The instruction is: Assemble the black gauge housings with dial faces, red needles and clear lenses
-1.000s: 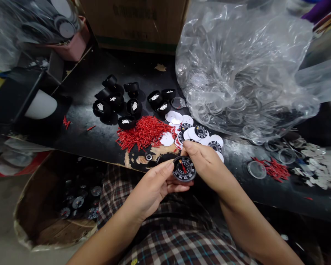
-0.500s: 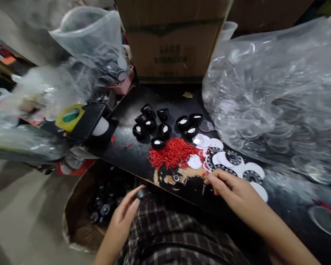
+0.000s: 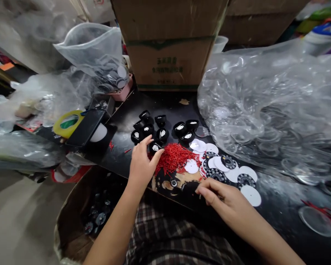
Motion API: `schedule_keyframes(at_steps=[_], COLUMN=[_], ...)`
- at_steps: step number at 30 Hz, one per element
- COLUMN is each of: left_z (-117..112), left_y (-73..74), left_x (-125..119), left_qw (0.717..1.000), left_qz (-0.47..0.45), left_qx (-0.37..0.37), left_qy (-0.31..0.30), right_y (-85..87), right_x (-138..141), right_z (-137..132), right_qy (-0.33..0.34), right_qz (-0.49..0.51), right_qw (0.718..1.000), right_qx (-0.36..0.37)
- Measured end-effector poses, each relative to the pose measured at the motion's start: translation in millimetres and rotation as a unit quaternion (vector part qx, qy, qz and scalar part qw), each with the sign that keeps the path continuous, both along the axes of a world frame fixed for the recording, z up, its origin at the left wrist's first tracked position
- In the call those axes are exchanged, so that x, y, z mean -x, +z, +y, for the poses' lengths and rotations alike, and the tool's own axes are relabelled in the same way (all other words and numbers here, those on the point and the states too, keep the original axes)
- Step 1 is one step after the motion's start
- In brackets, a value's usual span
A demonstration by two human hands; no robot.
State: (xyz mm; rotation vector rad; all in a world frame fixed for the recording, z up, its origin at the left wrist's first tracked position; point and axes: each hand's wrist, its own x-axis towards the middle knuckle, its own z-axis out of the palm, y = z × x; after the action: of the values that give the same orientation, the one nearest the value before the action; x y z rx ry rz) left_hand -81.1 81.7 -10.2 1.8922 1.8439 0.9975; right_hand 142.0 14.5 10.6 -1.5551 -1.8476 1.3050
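Note:
My left hand [image 3: 141, 163] reaches over the dark table [image 3: 276, 206], thumb and fingers closing round the nearest black round housing [image 3: 155, 147]. Several more black housings [image 3: 161, 128] lie just behind it. A heap of red needles [image 3: 174, 159] lies right of that hand. My right hand [image 3: 220, 197] rests curled at the table's near edge, fingertips pinched by the printed and white dial discs [image 3: 228, 167]; what it pinches is too small to see.
A big clear bag of transparent lenses [image 3: 267, 106] fills the right. A cardboard box [image 3: 169, 48] stands at the back. Another bag of discs [image 3: 98, 59] and a tape roll [image 3: 67, 122] lie on the left. An open carton of finished gauges [image 3: 96, 217] sits below the table.
My left hand dropped the finished gauge toward the carton, then rose to the black housings. My right hand let go of the gauge and settled by the dial discs. The view tilted up.

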Motion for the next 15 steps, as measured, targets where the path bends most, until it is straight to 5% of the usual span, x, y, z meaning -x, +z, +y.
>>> schedule_keyframes(at_steps=[4, 6, 8, 12, 15], left_z=[-51.1, -74.1, -89.0, -98.1, -95.5], left_y=[11.6, 12.7, 9.7, 2.0, 0.0], left_x=[-15.1, -26.5, -38.3, -55.3, -59.7], left_qw=[0.971, 0.931, 0.861, 0.664, 0.617], left_qz=[-0.159, -0.282, -0.427, -0.614, -0.654], left_qx=[0.068, 0.161, 0.257, 0.425, 0.438], left_qy=[-0.165, -0.168, -0.099, -0.034, -0.020], right_y=[3.2, 5.0, 6.1, 5.9, -1.4], right_x=[8.3, 12.7, 11.5, -12.7, -35.3], right_z=[4.2, 6.9, 7.7, 6.0, 7.8], right_qy=[-0.046, -0.042, -0.030, -0.020, -0.051], right_qz=[0.121, 0.162, 0.177, 0.066, -0.147], right_qw=[0.990, 0.984, 0.982, 0.997, 0.984], right_qx=[0.054, 0.061, 0.055, 0.019, -0.091])
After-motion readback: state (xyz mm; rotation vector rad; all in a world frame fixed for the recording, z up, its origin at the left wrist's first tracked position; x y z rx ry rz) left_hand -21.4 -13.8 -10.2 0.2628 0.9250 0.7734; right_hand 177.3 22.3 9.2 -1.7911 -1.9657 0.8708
